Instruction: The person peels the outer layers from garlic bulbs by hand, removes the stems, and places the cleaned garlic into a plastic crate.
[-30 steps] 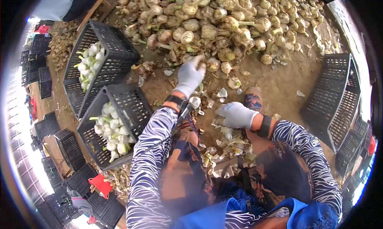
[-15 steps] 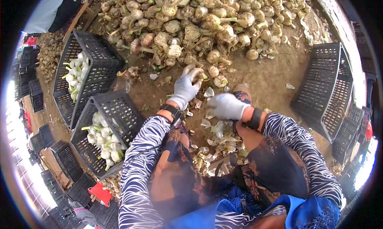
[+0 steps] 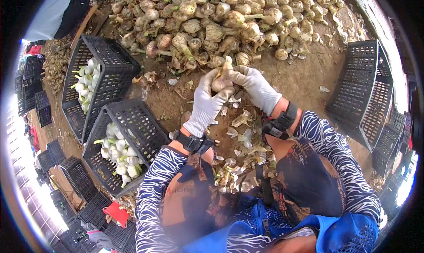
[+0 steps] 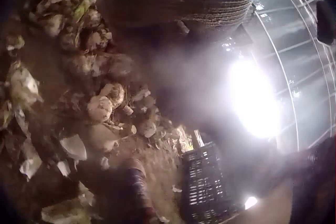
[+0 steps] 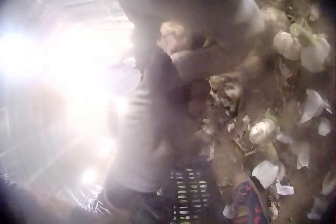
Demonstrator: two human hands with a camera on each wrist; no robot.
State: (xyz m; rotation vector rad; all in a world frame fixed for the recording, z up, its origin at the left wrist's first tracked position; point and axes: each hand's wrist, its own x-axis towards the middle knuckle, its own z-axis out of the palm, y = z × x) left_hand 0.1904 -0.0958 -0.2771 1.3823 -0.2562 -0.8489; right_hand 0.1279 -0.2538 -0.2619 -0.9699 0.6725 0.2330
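In the head view a garlic bulb (image 3: 221,82) with brownish skin is held between both gloved hands, its stem pointing up. My left hand (image 3: 206,98) grips the bulb from the left, fingers behind it and thumb in front. The thumb and fingers of my right hand (image 3: 256,86) pinch at the stem and upper side of the bulb. Just beyond the hands lies a big heap of unpeeled garlic (image 3: 212,32). In the right wrist view the bulb (image 5: 176,37) shows partly between the gloves; glare washes out much of both wrist views.
Two tilted black crates on the left, a rear crate (image 3: 112,59) and a nearer crate (image 3: 141,125), hold clean white bulbs (image 3: 119,153). Another black crate (image 3: 355,94) stands at the right. Loose skins (image 3: 243,138) litter the ground between the knees.
My left hand has lifted a garlic bulb from the heap's edge and drawn it in. The right hand has moved up and forward to meet it, and now pinches the stem.
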